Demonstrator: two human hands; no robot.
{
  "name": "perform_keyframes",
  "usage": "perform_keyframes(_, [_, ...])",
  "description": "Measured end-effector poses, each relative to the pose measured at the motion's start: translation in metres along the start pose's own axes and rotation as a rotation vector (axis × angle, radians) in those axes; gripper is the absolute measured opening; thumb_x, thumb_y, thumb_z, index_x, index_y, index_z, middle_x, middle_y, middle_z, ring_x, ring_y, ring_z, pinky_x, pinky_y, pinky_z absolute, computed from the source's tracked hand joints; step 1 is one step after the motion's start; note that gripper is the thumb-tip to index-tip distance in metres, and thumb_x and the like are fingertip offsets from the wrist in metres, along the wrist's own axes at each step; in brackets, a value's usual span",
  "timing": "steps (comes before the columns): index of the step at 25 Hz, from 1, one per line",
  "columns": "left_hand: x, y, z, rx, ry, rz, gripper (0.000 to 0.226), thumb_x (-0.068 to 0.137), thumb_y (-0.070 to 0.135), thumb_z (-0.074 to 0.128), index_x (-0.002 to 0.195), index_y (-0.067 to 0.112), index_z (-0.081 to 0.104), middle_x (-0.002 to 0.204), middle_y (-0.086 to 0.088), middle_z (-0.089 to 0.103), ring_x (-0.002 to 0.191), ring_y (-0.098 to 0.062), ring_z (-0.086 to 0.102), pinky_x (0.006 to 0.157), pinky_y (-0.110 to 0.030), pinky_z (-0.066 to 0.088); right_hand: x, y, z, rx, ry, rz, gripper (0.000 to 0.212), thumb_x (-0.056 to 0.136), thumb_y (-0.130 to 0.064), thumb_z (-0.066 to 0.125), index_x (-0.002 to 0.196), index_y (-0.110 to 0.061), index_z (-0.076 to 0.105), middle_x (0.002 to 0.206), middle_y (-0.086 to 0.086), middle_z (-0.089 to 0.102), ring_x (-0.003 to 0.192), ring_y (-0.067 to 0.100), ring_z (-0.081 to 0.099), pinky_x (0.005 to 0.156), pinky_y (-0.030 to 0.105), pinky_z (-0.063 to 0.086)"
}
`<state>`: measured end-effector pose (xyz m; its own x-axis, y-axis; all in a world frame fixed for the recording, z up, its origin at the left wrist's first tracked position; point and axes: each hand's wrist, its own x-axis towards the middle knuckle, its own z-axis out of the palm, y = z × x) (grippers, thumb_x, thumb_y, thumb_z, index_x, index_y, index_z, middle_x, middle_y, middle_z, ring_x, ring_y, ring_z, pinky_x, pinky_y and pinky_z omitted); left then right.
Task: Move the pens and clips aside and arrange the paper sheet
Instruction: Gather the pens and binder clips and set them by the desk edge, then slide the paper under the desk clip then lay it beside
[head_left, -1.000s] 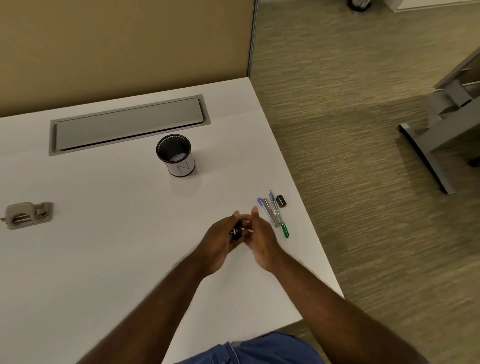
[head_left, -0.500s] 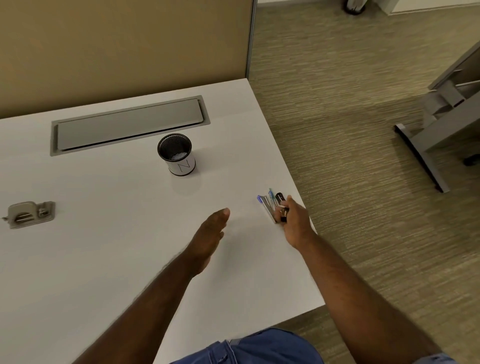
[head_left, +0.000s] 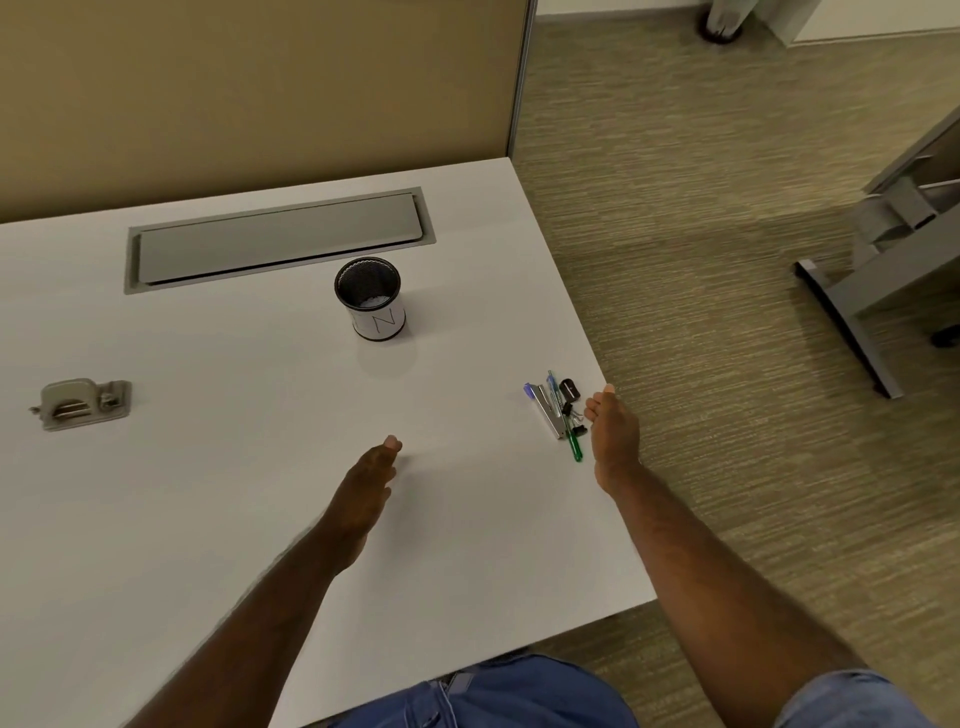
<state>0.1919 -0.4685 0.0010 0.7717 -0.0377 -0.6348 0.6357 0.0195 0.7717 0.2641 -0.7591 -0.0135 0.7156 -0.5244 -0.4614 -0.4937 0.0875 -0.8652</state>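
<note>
A small bunch of pens, one of them green, lies near the right edge of the white desk. Black binder clips lie among and beside the pens. My right hand hovers just right of the bunch, fingers apart and holding nothing. Over the middle of the desk, my left hand is flat, with the fingers loosely together and nothing in it. No paper sheet is in view.
A black mesh pen cup with a white label stands behind the hands. A grey cable flap is set into the desk at the back, and a grey socket fitting at the left. Carpet and a grey desk leg lie to the right.
Both hands held black clips together mid-desk a second ago. My right hand carried them to the pens, set them down and has drawn back a little. My left hand stayed mid-desk, now flat and holding nothing.
</note>
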Motion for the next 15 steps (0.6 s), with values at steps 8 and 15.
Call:
perform_keyframes(8, [-0.033,-0.010,-0.041,-0.063,0.082,0.008,0.057,0.094,0.052,0.037,0.138,0.016,0.044,0.140,0.003,0.047,0.129,-0.020,0.045,0.109,-0.037,0.033,-0.015,0.002,-0.007,0.001,0.112,-0.048,0.049,0.096,-0.027,0.039,0.100,0.020,0.051,0.114,0.040,0.054,0.094,0.046,0.058,0.100,0.054,0.042])
perform_keyframes(15, [-0.094,-0.040,-0.139,-0.080,0.144,0.051,0.043,0.098,0.044,0.037,0.121,0.016,0.058,0.127,-0.001,0.059,0.119,-0.022,0.054,0.106,-0.042,0.039,-0.084,0.010,0.006,-0.050,0.180,-0.111,0.025,0.085,-0.026,0.049,0.081,-0.009,0.067,0.074,-0.006,0.064,0.063,0.002,0.060,0.067,0.019,0.048])
